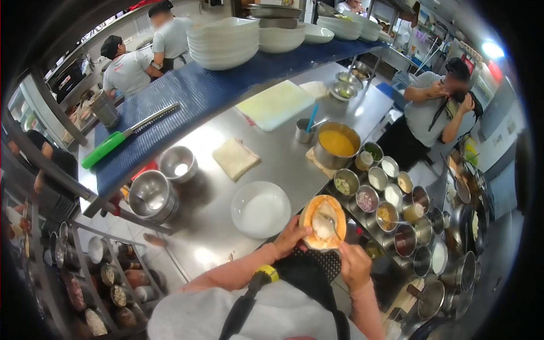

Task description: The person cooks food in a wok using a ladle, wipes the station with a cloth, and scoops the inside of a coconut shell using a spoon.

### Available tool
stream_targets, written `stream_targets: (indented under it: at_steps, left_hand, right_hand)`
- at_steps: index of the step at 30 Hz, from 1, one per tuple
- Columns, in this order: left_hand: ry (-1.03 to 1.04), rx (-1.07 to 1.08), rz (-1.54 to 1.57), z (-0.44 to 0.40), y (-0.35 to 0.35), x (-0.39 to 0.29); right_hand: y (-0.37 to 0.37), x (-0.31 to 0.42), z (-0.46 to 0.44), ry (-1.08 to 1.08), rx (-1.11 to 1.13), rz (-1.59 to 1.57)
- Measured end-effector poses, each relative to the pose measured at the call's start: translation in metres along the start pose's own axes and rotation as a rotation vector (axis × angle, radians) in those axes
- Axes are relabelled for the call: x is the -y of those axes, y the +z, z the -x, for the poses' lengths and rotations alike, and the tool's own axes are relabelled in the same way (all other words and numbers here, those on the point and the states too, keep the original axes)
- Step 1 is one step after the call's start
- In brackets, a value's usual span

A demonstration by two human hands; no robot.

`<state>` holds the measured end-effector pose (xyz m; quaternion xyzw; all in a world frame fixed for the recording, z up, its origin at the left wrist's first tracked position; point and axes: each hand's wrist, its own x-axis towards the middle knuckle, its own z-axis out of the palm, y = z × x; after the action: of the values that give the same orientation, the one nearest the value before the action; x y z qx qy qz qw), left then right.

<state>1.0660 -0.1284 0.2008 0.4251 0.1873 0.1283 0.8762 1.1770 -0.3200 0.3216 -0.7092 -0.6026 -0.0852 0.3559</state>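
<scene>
My left hand [292, 236] grips a hollowed, orange-rimmed half [309, 218], like a squash or melon, from its left side. Pale, creamy-looking matter lies in its hollow; I cannot tell exactly what it is. A metal spoon [333, 224] dips into the hollow, its handle closed in my right hand [355, 263]. The half is held up in front of my apron, over the counter's near edge. Just left of it, a white bowl [260, 209] rests on the steel counter [204, 198].
A pot of yellow-orange liquid [338, 140] stands beside several small ingredient tins [365, 198] at right. A folded cloth [236, 159], metal bowls [152, 195] and a cutting board [277, 105] are on the counter. A green-handled knife [107, 148] lies on the blue shelf. A co-worker [439, 107] stands at right.
</scene>
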Motion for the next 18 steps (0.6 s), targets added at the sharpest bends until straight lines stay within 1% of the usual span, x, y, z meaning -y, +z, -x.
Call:
stream_targets:
  at_steps: [2, 4, 7, 9, 10, 11, 12, 13, 14, 16, 18]
  left_hand:
    - [-0.017, 0.053, 0.004, 0.000, -0.005, -0.002]
    - [0.006, 0.029, 0.008, 0.000, -0.008, -0.001]
    - [0.054, 0.010, 0.010, -0.005, -0.008, -0.003]
    - [0.065, 0.013, 0.015, -0.001, -0.005, 0.004]
    - [0.068, 0.017, 0.017, -0.003, -0.006, 0.007]
    - [0.068, 0.044, 0.010, -0.005, -0.008, 0.009]
    - [0.075, 0.060, 0.007, -0.004, -0.009, 0.012]
    - [0.067, 0.010, -0.001, 0.004, -0.002, 0.009]
    - [0.081, -0.032, -0.024, 0.008, 0.005, -0.001]
    - [0.061, -0.046, -0.033, 0.012, 0.011, -0.005]
    - [0.068, -0.044, -0.037, 0.008, 0.010, -0.006]
  right_hand:
    - [-0.001, 0.002, -0.004, -0.040, 0.056, -0.018]
    - [-0.013, 0.010, -0.004, -0.037, 0.144, -0.001]
    - [-0.020, 0.015, -0.008, -0.014, 0.011, -0.021]
    - [-0.010, 0.009, -0.006, -0.044, 0.072, -0.006]
    - [-0.008, 0.001, -0.001, -0.019, 0.122, 0.018]
    - [-0.011, 0.002, -0.001, 0.015, 0.100, 0.034]
    - [-0.012, 0.005, -0.005, 0.008, -0.025, -0.004]
    - [-0.016, 0.015, -0.014, 0.013, -0.083, 0.024]
    - [-0.017, 0.016, -0.014, 0.044, -0.080, 0.049]
    - [-0.011, 0.011, -0.009, 0.093, 0.000, 0.009]
    - [-0.012, 0.012, -0.011, 0.087, -0.041, 0.009]
